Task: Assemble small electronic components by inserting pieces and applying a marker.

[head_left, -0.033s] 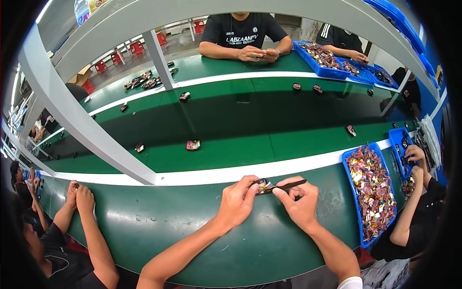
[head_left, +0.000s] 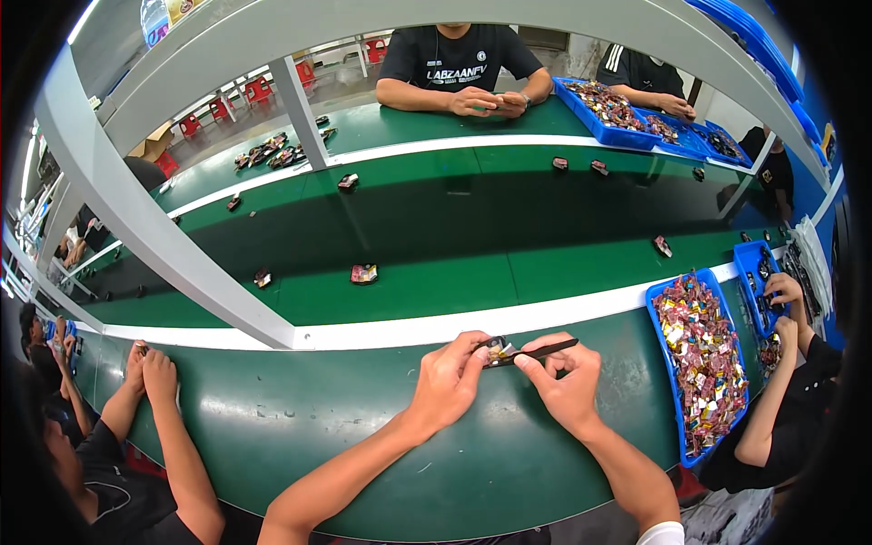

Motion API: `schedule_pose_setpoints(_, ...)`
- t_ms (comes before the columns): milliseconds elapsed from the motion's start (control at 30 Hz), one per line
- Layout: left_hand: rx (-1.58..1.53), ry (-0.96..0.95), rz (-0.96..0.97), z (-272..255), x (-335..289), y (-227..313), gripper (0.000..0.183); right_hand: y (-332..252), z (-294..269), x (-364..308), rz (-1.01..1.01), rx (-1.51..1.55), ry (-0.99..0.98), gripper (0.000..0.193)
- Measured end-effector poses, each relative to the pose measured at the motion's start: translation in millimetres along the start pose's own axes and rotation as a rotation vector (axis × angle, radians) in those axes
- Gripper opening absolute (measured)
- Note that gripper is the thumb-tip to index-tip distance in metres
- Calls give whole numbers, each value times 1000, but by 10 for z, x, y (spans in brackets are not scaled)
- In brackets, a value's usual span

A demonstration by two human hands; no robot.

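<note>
To your right, a long blue plastic tray (head_left: 668,371) heaped with small pink, yellow and white pieces rests on the green surface (head_left: 263,400). A white rail (head_left: 409,329) runs along the surface's far edge, and a curved pale-grey metal post (head_left: 77,136) stands to your left. Facing you sits a person in a black T-shirt (head_left: 454,68), near another filled blue tray (head_left: 627,138). Beyond, at your upper left, you see red stools (head_left: 259,89) and a brown cardboard box (head_left: 150,145).
</note>
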State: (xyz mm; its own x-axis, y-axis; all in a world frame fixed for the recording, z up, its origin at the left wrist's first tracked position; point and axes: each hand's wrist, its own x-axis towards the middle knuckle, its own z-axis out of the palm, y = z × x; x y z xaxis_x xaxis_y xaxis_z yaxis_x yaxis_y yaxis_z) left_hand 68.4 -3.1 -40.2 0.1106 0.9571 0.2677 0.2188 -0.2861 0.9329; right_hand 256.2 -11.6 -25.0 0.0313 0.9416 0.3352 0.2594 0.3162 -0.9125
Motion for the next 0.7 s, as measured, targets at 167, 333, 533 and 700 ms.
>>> schedule_pose_setpoints(167, -5, -21, 51, -15, -12, 9, 19, 10, -26, 13, 136, 188, -15, 12)
schedule_pose_setpoints(333, 27, -22, 140, -20, -15, -8, 19, 2, -19, 47, 283, 376, -49, 11)
schedule_pose_setpoints(533, 22, -16, 173, -20, -11, -2, 19, -41, -46, 63, 353, 404, -86, 12)
schedule_pose_setpoints(700, -189, -123, -79, -95, 20, -42, 27, -71, -29, 52, 309, 401, -56, 11)
